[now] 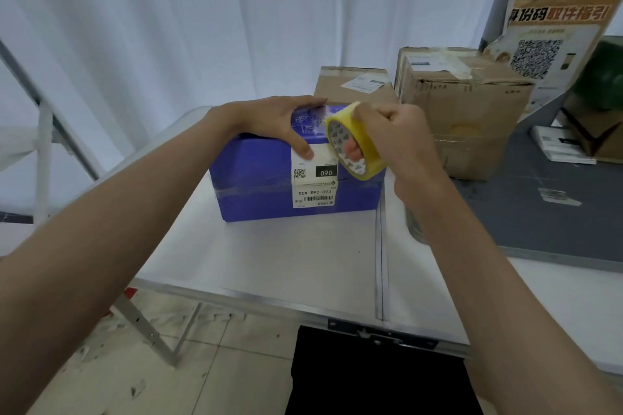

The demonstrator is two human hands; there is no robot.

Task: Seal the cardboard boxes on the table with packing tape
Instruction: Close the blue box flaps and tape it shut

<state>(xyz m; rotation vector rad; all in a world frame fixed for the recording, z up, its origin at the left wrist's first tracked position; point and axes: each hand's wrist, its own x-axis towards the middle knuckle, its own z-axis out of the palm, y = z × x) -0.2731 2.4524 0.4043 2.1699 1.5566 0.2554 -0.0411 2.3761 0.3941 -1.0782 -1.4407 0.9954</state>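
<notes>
Where pleated white curtain (pixel 168 27) closes off the back, set on pale floor tiles (pixel 219 364): white folding worktop (pixel 286 263) with a metal rim and centre seam, grey mat (pixel 539 212) on its right half. Against the right wall, a curled orange poster (pixel 553 37) with Chinese characters and a QR code (small print unreadable). On the worktop, smooth blue box (pixel 256 178), rectangular, bearing a white shipping label (pixel 315 178) printed "060" and "060-06B-A05" upside down, plus barcode and QR code. Behind it, a small brown cardboard box (pixel 350 86); to the right, a larger, dented cardboard box (pixel 468 104) with old tape and a label. Left hand (pixel 279 121) flat on the blue box top, thumb pressing the label. Right hand (pixel 391 135) clenched around a yellow tape roll (pixel 354 141), fingers through its core, clear glossy tape stretched onto the box top.
</notes>
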